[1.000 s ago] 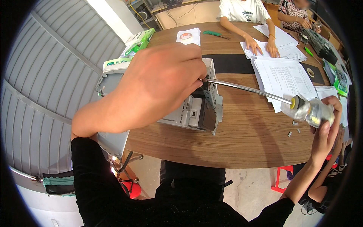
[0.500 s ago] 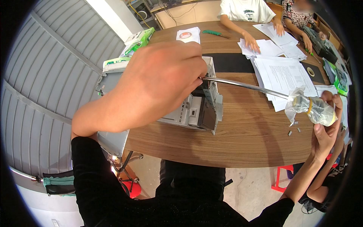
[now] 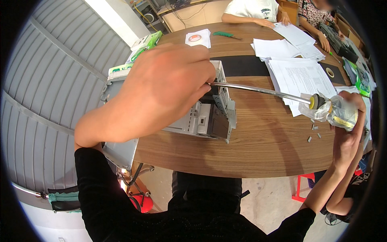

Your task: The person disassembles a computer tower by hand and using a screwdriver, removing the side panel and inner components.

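Observation:
A long screwdriver [image 3: 262,92] stretches across the view above the table. Its bright steel shaft runs from my left hand [image 3: 171,88] to a yellow and black handle wrapped in a clear plastic bag [image 3: 322,115]. My left fingers pinch the shaft's far end, hiding the tip. At the right, my right hand [image 3: 348,137] grips the bagged handle, its fingers partly behind it. Beneath my left hand stands a whitish metal computer case [image 3: 193,123], much of it covered by the hand and forearm.
Small grey pieces [image 3: 314,128] lie on the wooden table [image 3: 258,153] near my right hand. Beyond are printed papers [image 3: 300,78], a dark mat [image 3: 242,65], a green-handled tool [image 3: 223,34] and a tape roll [image 3: 195,38]. Two people sit across the table; another is at right.
The bag has shifted along the handle toward my right hand, uncovering the yellow and black part beside the shaft. Across the table, one person's hands have drawn back from the nearer papers.

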### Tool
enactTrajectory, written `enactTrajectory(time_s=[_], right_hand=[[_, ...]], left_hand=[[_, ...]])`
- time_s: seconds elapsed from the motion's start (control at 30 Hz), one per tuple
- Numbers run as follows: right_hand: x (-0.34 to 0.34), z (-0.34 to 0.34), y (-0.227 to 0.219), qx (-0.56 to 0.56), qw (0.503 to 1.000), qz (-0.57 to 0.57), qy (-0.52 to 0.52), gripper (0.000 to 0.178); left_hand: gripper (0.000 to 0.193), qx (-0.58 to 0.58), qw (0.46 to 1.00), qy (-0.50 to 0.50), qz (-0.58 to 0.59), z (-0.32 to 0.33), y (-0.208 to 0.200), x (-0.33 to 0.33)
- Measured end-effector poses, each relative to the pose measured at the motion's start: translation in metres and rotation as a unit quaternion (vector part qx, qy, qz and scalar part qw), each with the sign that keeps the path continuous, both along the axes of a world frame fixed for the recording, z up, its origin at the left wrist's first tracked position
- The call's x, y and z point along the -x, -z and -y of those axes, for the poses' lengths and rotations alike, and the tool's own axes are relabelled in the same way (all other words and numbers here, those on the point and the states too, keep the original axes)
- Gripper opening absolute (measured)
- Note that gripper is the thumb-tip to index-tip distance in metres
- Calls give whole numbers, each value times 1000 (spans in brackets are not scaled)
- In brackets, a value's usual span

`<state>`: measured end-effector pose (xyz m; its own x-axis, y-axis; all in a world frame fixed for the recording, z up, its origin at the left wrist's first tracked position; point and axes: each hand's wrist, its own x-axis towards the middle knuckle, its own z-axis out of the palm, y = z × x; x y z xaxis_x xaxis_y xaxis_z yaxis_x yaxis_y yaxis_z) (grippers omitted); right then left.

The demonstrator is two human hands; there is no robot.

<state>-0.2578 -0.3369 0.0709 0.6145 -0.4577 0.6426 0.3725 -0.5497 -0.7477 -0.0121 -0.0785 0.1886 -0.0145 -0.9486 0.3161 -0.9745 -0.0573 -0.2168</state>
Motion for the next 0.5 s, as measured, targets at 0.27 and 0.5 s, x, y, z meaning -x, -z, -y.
enactTrajectory(time_s=[0.27, 0.5], right_hand=[[7, 17, 11, 139, 984, 96, 63, 68], [12, -9, -12, 86, 988, -81, 103, 92]], left_hand=[[18, 17, 1000, 11, -9, 0, 1, 0], [17, 20, 999, 18, -17, 4, 2, 0]])
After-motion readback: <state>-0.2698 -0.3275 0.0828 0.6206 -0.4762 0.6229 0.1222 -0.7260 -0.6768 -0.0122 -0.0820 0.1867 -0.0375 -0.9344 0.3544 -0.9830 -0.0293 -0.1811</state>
